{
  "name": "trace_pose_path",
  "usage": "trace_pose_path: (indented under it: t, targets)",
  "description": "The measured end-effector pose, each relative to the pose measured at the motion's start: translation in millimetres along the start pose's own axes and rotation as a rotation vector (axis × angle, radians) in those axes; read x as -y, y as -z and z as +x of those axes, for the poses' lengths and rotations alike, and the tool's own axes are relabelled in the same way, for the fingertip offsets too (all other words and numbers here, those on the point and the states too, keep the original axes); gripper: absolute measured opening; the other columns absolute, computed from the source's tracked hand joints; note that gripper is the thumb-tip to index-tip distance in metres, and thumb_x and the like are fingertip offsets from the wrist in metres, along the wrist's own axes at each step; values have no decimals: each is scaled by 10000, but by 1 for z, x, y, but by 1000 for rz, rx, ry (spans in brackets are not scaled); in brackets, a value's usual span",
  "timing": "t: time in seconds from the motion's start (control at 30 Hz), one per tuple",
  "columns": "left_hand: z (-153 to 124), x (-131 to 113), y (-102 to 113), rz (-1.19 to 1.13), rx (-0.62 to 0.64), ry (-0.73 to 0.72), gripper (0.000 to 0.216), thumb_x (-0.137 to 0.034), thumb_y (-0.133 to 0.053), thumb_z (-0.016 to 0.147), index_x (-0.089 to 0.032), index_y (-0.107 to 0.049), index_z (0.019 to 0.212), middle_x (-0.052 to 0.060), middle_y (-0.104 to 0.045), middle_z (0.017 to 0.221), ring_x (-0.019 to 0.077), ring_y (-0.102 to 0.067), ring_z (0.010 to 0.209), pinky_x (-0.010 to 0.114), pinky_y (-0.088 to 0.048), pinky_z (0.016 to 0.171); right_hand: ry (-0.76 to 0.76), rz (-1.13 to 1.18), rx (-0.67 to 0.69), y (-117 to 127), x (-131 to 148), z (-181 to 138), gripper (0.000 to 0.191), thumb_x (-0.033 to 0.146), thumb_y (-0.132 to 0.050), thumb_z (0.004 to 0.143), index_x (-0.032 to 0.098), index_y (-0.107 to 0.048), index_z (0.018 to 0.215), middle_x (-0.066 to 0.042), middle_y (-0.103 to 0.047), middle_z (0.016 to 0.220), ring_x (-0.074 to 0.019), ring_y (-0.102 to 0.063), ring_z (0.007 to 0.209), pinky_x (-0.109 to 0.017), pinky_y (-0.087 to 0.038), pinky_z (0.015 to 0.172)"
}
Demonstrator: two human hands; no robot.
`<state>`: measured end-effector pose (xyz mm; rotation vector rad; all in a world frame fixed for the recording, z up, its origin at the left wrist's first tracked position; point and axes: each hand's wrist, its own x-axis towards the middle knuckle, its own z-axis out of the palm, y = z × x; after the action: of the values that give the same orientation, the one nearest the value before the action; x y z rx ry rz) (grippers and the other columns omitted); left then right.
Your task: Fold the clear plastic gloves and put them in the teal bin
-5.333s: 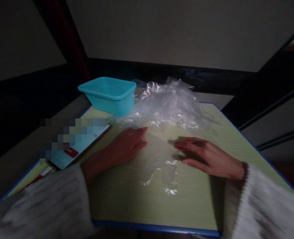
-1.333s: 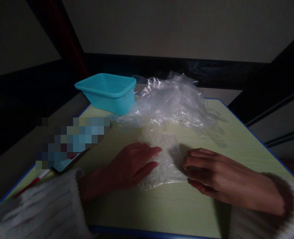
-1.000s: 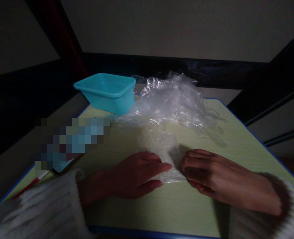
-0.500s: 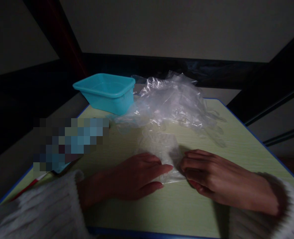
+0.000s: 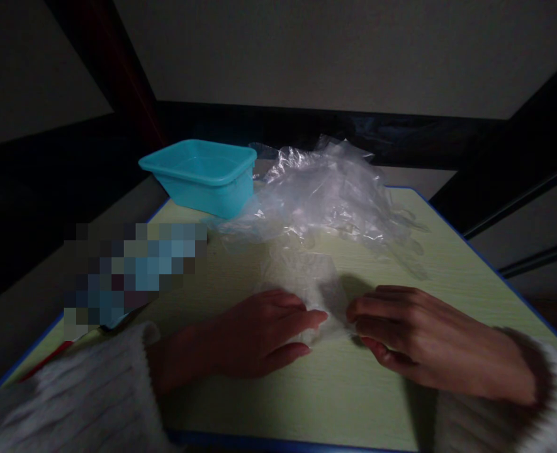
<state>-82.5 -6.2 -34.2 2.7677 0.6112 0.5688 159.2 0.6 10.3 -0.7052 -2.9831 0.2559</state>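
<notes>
A clear plastic glove (image 5: 306, 280), folded into a small packet, lies on the pale green table (image 5: 344, 396). My left hand (image 5: 259, 330) rests flat on its near left part, fingertips pressing it down. My right hand (image 5: 415, 336) touches its near right edge with curled fingertips, pinching the film. Behind the packet sits a loose heap of clear plastic gloves (image 5: 330, 192).
A turquoise plastic tub (image 5: 202, 176) stands at the table's far left corner. A blurred phone-like object (image 5: 131, 270) and a red-and-white pen (image 5: 46, 358) lie at the left edge. The table has a blue rim; the surroundings are dark.
The glove, spread flat five seconds ago, is now folded into a small packet. Over the last second my hands closed in on its near edge, folding it smaller.
</notes>
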Motion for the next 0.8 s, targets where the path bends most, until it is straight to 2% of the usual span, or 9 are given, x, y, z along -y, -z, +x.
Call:
trace_pose_path:
  t: [0.1, 0.37, 0.5, 0.63, 0.8]
  targets:
    - [0, 0, 0, -3, 5, -7, 355, -314, -285, 966, -98, -474, 1175, 123, -638, 1042, 217, -564, 968, 314, -420, 882, 2, 46, 20, 0, -2, -2, 253, 102, -400, 859, 170, -620, 757, -44, -616, 742, -146, -561, 631, -265, -405, 549]
    - [3, -1, 3, -8, 23, 8, 370, -308, -273, 964, -87, -482, 1175, 133, -644, 1015, 224, -574, 937, 326, -440, 845, -15, 128, -45, -6, -8, -9, 242, 123, -400, 887, 176, -636, 898, -52, -665, 803, -141, -625, 675, -248, -475, 590]
    - [4, -1, 4, -6, 22, -8, 402, -320, -241, 970, -69, -491, 1160, 133, -652, 969, 218, -581, 899, 311, -442, 827, 89, 15, -190, -16, -15, -12, 309, 147, -336, 943, 158, -642, 910, -74, -685, 845, -152, -628, 717, -272, -496, 635]
    - [4, 0, 3, -14, 23, -5, 398, -316, -237, 975, -71, -477, 1177, 129, -650, 994, 219, -573, 930, 314, -428, 854, 222, -125, -336, -25, -19, -7, 312, 143, -349, 948, 126, -655, 890, -83, -705, 830, -158, -603, 658, -284, -477, 557]
    - [3, 0, 3, -41, 31, 4, 362, -294, -275, 966, -80, -470, 1184, 136, -642, 1015, 220, -571, 951, 319, -425, 867, 217, -196, -373, -27, -24, -1, 267, 153, -400, 938, 96, -659, 959, -88, -715, 965, -194, -650, 807, -300, -525, 632]
